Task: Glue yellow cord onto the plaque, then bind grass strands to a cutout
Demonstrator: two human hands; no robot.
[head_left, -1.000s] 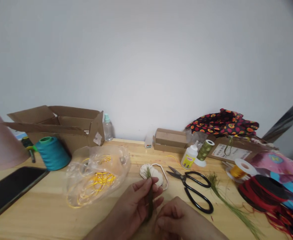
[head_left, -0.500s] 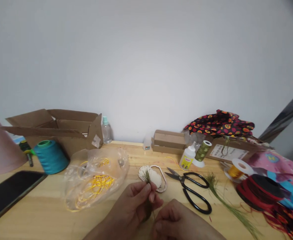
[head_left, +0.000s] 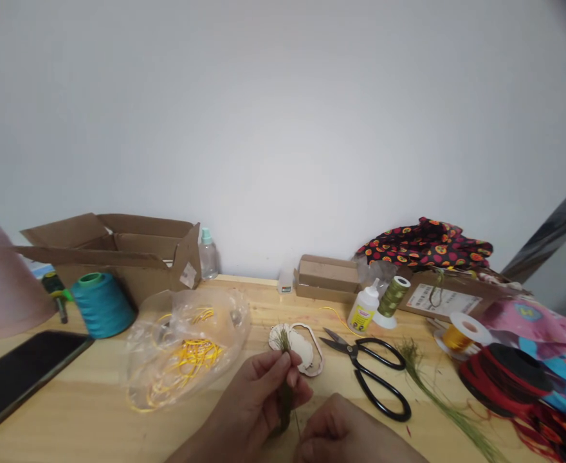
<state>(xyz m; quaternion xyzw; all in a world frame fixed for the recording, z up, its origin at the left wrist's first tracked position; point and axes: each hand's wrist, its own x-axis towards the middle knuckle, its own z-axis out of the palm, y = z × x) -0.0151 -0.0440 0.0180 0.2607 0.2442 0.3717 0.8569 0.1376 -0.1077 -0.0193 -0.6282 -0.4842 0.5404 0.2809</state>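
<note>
From where I'm standing, the person's left hand (head_left: pixel 249 405) is clamped around a slim bundle of green grass-like fibres (head_left: pixel 285 395), pinching it between thumb and fingers and holding it upright above the worktop (head_left: pixel 264 302), its feathery tip just in front of a pale shell-shaped cutout (head_left: pixel 287 341) inside an oval frame (head_left: pixel 312 350). The right hand (head_left: pixel 336 434) sits just beside it, fingers curled and apart from the left; I can't tell whether it holds anything. To the right lie black-handled scissors (head_left: pixel 374 379), blades open, with a loose spray of green fibres (head_left: pixel 437 392) beyond them. Behind those stand a white glue bottle (head_left: pixel 363 310) and an olive thread spool (head_left: pixel 393 297), with a gold thread spool (head_left: pixel 459 333) further right. To the left are a clear plastic bag (head_left: pixel 186 366) of yellow cord (head_left: pixel 191 354), a teal thread cone (head_left: pixel 102 305), a black phone (head_left: pixel 22 382) and an open cardboard box (head_left: pixel 119 247).
</note>
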